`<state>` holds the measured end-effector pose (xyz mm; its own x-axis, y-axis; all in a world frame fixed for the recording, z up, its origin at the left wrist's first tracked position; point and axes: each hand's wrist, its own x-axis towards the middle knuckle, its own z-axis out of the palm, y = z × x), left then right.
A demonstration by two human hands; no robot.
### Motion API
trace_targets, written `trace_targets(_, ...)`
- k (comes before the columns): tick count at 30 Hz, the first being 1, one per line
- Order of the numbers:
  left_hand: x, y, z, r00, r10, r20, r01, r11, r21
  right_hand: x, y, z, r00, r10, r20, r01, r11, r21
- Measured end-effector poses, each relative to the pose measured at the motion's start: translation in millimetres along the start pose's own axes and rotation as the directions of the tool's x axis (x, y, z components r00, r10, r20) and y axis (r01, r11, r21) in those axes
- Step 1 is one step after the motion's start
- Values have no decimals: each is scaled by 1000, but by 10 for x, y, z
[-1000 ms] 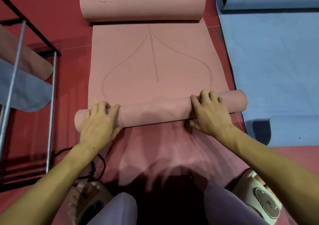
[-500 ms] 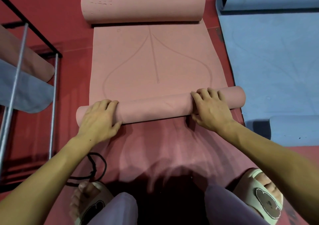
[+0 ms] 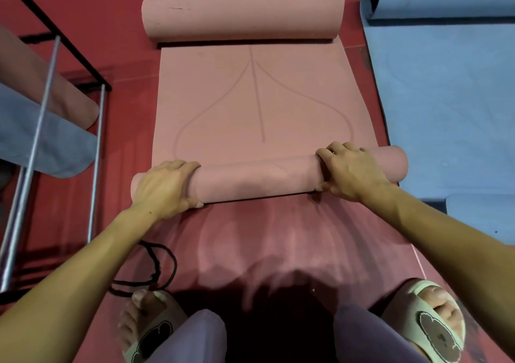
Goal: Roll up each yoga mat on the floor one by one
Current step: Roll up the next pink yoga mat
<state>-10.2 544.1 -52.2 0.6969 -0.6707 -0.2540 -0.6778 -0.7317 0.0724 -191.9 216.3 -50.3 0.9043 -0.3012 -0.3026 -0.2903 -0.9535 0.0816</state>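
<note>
The pink yoga mat (image 3: 250, 98) lies on the red floor (image 3: 122, 128), its near end wound into a roll (image 3: 259, 178) whose long axis runs left to right, slightly raised on the right, while its far end curls into a second roll. The left hand (image 3: 164, 187) grips the near roll by its left end and the right hand (image 3: 351, 170) near its right end, fingers curled over the top and thumbs under the near side. A blue yoga mat (image 3: 446, 98) lies flat just to the right, and a metal rack (image 3: 41, 112) stands to the left.

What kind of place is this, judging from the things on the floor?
Probably a yoga or fitness studio. A pink yoga mat and a blue mat lie side by side on the red floor, and a metal rack at the left holds more mats.
</note>
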Motion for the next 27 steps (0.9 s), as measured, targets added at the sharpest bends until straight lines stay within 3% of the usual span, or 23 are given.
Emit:
trace_targets(9, -191, -10, -9, 985, 23, 173, -24, 1000, 1, -227, -98, -25, 979, 38, 202, -56, 995, 83)
trace_targets(15, -342, -8, 9, 937, 119, 327, -120, 993, -17, -338, -76, -85, 926, -69, 372, 25, 992, 122)
trace_targets(23, -272, -62, 16, 914, 97, 394, -59, 993, -106, -320, -14, -26, 942, -39, 334, -25, 983, 185)
trace_targets(27, -256, -108, 48, 963, 19, 268, 19, 990, -137, -317, -39, -56, 980, 25, 195, -43, 995, 85)
